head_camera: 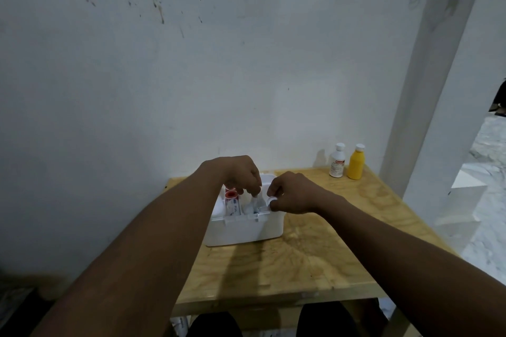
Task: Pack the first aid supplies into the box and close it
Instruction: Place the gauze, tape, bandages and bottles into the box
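The box (243,227) stands open on the far left part of the table (315,254). Its left side is close to the table's left edge and its back is near the wall (191,63). Bare wood lies in front of the box and to its right, out to the near and right edges.

A white bottle (337,161) and a yellow bottle (356,163) stand upright, just beside each other, at the far right corner, well apart from the box.

The left hand (241,175) hangs over the box with its fingers curled downward, fingertips at a pale slim item (255,200). Whether they grip it I cannot tell.

The right hand (291,194) rests at the box's right rim. Its thumb and forefinger pinch a white round piece (272,200), and the other fingers are curled.

Inside the box, on the left, are a red-ringed roll (230,194) and a printed pack (236,207).

The tabletop is pale plywood with darker stains. The wall is white and spotted with dark marks. A white pillar (438,90) rises to the right of the table, with mottled floor (487,159) beyond it.
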